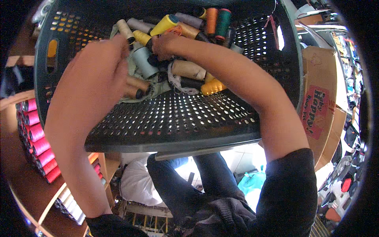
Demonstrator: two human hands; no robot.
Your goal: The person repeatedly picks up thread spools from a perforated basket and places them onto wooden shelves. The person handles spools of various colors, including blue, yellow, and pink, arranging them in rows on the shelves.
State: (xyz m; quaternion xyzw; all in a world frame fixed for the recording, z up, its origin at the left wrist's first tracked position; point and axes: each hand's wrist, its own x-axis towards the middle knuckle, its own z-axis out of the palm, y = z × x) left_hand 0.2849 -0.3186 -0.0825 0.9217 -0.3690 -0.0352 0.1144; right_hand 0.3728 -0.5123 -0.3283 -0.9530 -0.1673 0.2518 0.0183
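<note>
Both my hands reach into a black perforated plastic basket (173, 138) that holds several thread spools. My left hand (103, 59), smeared by motion, is beside a beige spool (124, 30); its fingertips are partly hidden. My right hand (167, 44) is closed among the spools, its fingers bent down beside a yellow spool (142, 38) and a dark one; what they grip is hidden. Between the hands lies a pale blue-grey spool (145, 62), and lower a tan spool (188, 69) with loose white thread (185, 90). A golden-yellow spool (213, 87) lies below my right forearm.
Orange (211, 21) and green spools (223, 24) stand at the basket's far side. Pink spools (39, 134) fill a wooden shelf at left, with white spools (71, 205) below. A cardboard box (321, 71) stands at right. Below are a white sack (138, 181) and a turquoise bag (252, 181).
</note>
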